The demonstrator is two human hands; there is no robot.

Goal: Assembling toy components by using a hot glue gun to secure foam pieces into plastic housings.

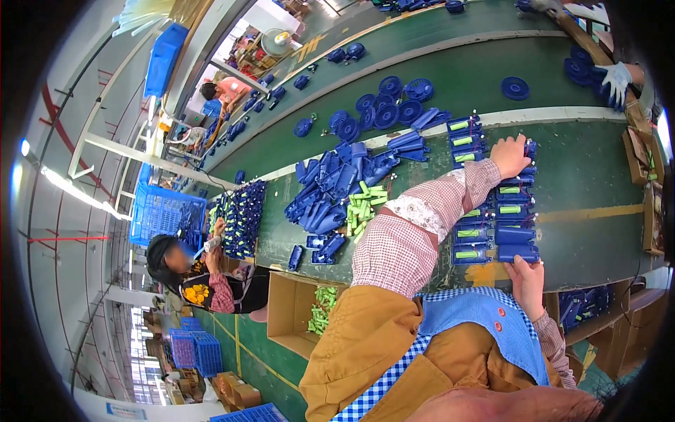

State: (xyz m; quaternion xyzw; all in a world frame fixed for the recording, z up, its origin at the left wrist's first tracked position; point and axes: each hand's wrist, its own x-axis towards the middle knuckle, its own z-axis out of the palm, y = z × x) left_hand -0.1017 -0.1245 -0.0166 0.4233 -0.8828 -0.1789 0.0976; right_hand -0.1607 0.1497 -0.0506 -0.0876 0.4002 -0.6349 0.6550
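Two columns of blue plastic housings lie on the green bench, many holding a light green battery cell point(467, 254) and thin wires. My left hand point(511, 156) reaches across to the far end of the right column, its fingers curled down over a housing there; the palm hides most of it. At the near end of that column, my right hand point(526, 281) pinches the edge of a blue housing point(517, 253) whose plain cover side faces up. My left sleeve point(436, 211) passes over part of the left column.
Left of the columns are piled blue housing shells point(344, 172) and loose green cells point(364, 207). Beyond runs a conveyor point(464, 77) with round blue parts point(387, 114). A cardboard box of cells point(288, 302) stands below. A co-worker point(204, 274) sits at left; a gloved hand point(616, 83) is far right.
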